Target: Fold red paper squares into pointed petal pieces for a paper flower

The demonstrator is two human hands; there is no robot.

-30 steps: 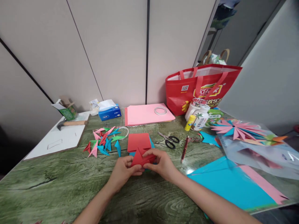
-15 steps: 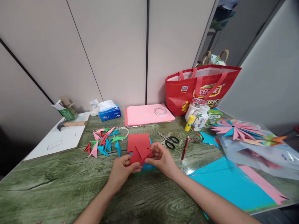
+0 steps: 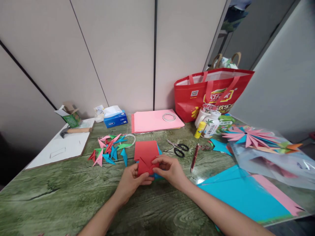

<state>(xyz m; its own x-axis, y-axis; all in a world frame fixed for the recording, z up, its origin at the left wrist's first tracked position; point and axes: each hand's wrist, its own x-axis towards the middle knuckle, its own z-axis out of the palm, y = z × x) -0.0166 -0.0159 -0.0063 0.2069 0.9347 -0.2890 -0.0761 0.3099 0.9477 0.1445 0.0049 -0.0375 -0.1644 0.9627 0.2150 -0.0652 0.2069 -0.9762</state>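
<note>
A folded red paper is held between both hands at the lower middle. My left hand pinches its lower left corner, thumb on top. At its right edge, my right hand grips it between thumb and fingers. Just behind lies a stack of red paper squares, with blue sheets showing at its right side. Small folded paper pieces in pink, blue, green and red are scattered left of the stack. Black-handled scissors rest to its right.
Pink sheets lie by the wall near a blue tissue box. A red bag, a glue stick and a white bottle stand right. A hammer rests left; blue paper covers the front right.
The folded red paper has turned and its right part now sits flatter and squarer. My right hand has shifted slightly, with its fingers lower over the right edge.
</note>
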